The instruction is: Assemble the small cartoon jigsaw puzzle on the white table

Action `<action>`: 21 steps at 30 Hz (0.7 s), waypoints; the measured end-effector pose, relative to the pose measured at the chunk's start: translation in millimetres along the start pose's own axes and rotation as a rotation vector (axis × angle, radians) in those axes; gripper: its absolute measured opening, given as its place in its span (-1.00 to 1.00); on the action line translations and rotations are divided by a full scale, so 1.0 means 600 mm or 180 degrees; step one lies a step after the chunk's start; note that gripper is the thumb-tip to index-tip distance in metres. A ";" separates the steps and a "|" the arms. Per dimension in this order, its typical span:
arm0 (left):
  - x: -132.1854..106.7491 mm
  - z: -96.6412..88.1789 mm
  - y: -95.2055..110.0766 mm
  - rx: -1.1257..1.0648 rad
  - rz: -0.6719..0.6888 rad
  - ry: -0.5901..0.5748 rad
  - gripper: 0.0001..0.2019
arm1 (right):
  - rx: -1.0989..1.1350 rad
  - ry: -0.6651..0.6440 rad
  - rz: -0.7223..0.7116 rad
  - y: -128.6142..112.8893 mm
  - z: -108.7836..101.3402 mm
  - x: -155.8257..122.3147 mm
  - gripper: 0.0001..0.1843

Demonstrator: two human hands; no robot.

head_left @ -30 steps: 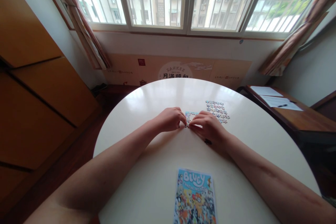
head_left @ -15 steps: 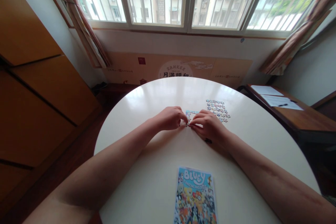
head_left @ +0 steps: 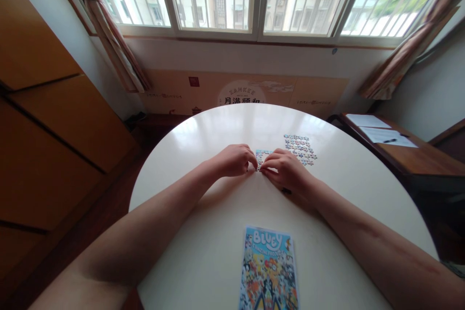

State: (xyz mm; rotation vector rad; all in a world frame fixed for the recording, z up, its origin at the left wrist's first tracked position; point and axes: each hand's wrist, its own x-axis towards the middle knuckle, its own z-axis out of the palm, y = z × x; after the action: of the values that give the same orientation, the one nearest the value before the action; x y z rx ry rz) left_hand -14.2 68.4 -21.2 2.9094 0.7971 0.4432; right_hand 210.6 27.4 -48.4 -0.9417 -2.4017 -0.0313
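Note:
My left hand (head_left: 238,160) and my right hand (head_left: 285,167) meet over a partly joined jigsaw puzzle (head_left: 260,155) on the white round table (head_left: 203,252). Both have their fingertips pinched at its near left corner, on a small puzzle piece (head_left: 258,169) that is mostly covered. My right hand hides much of the joined part. Just beyond the right hand lie loose puzzle pieces (head_left: 301,149), spread in rows. Close to me rests a picture card (head_left: 269,271) printed with "Bluey" and many cartoon characters.
A small dark object (head_left: 286,191) sits under the right wrist. On the right, a wooden side table (head_left: 428,160) holds papers (head_left: 388,136) and a pen. A wooden cabinet (head_left: 47,155) stands at left, and barred windows are ahead.
Both hands stay pinched at the same corner of the puzzle, with only slight finger movement. The whole view has shifted slightly.

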 end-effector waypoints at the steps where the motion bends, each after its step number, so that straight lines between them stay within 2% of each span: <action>1: 0.001 0.001 0.000 -0.0003 -0.0004 0.0007 -0.50 | 0.0000 -0.0002 0.0010 0.000 0.000 0.000 -0.83; 11: 0.007 0.013 -0.008 -0.0073 -0.0041 0.0037 -0.51 | -0.0038 -0.0035 0.0026 0.012 0.003 -0.009 -0.85; 21: 0.005 0.011 -0.004 -0.0007 0.0004 0.0058 -0.51 | 0.0003 -0.0035 0.0096 0.010 -0.001 -0.009 -0.84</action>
State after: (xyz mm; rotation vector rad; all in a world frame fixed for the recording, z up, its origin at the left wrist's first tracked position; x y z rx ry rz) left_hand -10.9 71.7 -27.4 2.9079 0.7968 0.4709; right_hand 217.9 28.5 -51.5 -0.9798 -2.3968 -0.0136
